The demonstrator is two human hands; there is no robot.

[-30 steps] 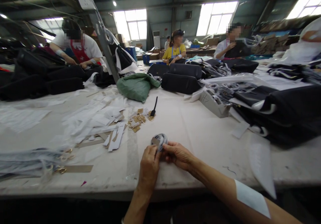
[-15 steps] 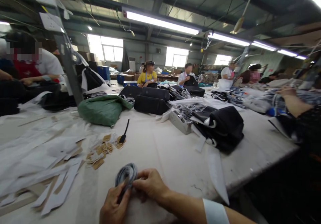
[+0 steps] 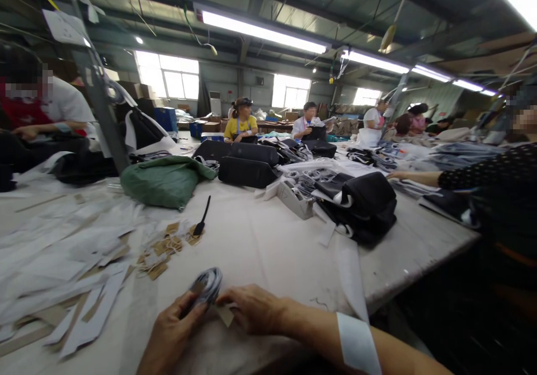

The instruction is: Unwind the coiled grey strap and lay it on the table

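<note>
A coiled grey strap (image 3: 210, 281) is pinched between the thumb and fingers of my left hand (image 3: 175, 322), low in the head view, just over the table. Beside it, my right hand (image 3: 257, 309) has its fingers closed on a small pale card piece (image 3: 227, 314), which sticks out below the fingertips near the coil's right side. What lies inside the right palm is hidden. Beyond my hands, brown paper tags (image 3: 161, 249) with white strings lie in a loose pile. A black strip (image 3: 203, 218) with a wider end rests by them.
Paper and card scraps (image 3: 84, 308) cover the left of the white table (image 3: 251, 229). A green bag (image 3: 165, 182), black bags (image 3: 363, 201) and a grey box (image 3: 293, 200) of coiled straps stand farther back. A co-worker's arm (image 3: 415, 178) reaches in from the right.
A pale card piece now shows below my right fingertips. My left hand and the coil have shifted slightly left. At right, the co-worker's arm has lowered toward the table.
</note>
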